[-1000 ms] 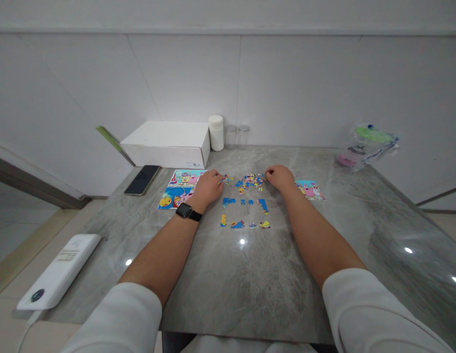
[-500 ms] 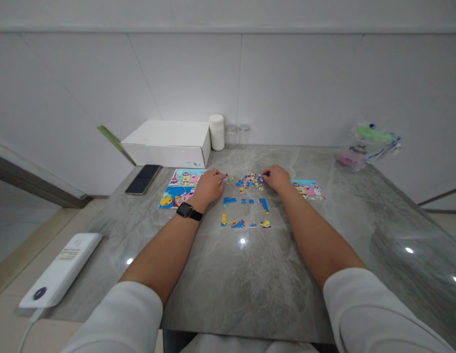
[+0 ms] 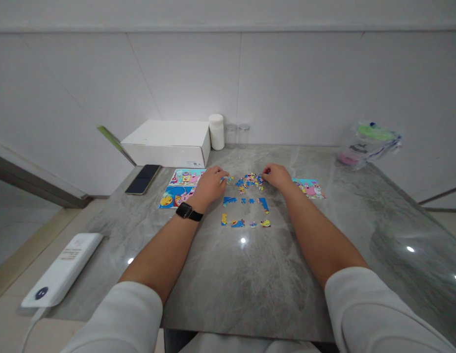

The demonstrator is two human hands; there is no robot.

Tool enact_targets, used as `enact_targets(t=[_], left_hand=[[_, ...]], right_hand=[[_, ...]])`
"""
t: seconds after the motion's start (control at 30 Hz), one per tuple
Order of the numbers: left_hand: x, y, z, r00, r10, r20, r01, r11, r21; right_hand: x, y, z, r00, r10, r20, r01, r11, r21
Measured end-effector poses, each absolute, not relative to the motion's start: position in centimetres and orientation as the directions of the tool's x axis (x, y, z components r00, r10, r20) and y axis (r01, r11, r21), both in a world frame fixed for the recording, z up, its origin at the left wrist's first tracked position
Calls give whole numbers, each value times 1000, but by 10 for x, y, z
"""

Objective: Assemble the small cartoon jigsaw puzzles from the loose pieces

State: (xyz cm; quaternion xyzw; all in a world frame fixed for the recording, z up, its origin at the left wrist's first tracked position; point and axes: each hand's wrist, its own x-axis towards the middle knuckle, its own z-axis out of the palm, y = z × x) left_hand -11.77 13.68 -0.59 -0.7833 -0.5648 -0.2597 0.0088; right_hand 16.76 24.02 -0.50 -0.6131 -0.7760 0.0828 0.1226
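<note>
A heap of small colourful puzzle pieces (image 3: 249,182) lies on the grey table between my hands. My left hand (image 3: 212,183) is at the heap's left, fingers bent over a few pieces; what they hold is too small to make out. At the right edge of the heap, my right hand (image 3: 276,175) has its fingertips pinched together, their contents hidden. Nearer to me, joined and single pieces form a broken rectangle, with a blue corner section (image 3: 264,204) at its upper right and a yellow piece (image 3: 224,219) at its lower left.
Picture sheets (image 3: 172,197) lie left of my left hand, another (image 3: 309,188) beyond my right. A phone (image 3: 143,179), white box (image 3: 165,142), white bottle (image 3: 216,132), two glass jars (image 3: 237,136), plastic bag (image 3: 371,142) and white power bank (image 3: 64,268) stand around.
My left hand has shifted slightly, its fingers reaching a little further right over the small pieces. My right hand stays almost where it was at the heap's edge.
</note>
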Motion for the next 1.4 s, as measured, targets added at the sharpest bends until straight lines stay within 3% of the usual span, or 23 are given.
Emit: enact_targets(t=[0.2, 0.3, 0.57, 0.77, 1.13, 1.3, 1.4], left_hand=[[-101, 133, 17, 148, 861, 486, 766, -411, 494], [-92, 128, 26, 146, 857, 494, 697, -444, 563], [-77, 112, 42, 142, 861, 488, 656, -451, 605], [-77, 114, 41, 136, 889, 437, 636, -417, 649], [-74, 118, 31, 69, 931, 358, 506, -341, 792], [-70, 121, 20, -9, 960, 279, 415, -250, 875], [-68, 121, 15, 10, 954, 299, 477, -267, 837]], right_hand=[[149, 219, 36, -409, 896, 174, 730, 436, -526], [137, 198, 56, -498, 842, 206, 624, 513, -590], [128, 159, 88, -564, 789, 244, 556, 581, -595], [125, 153, 90, -562, 783, 266, 579, 602, -550], [131, 160, 90, -516, 801, 304, 568, 586, -579], [133, 165, 85, -571, 781, 252, 548, 591, -591], [135, 171, 80, -586, 780, 220, 567, 589, -576]])
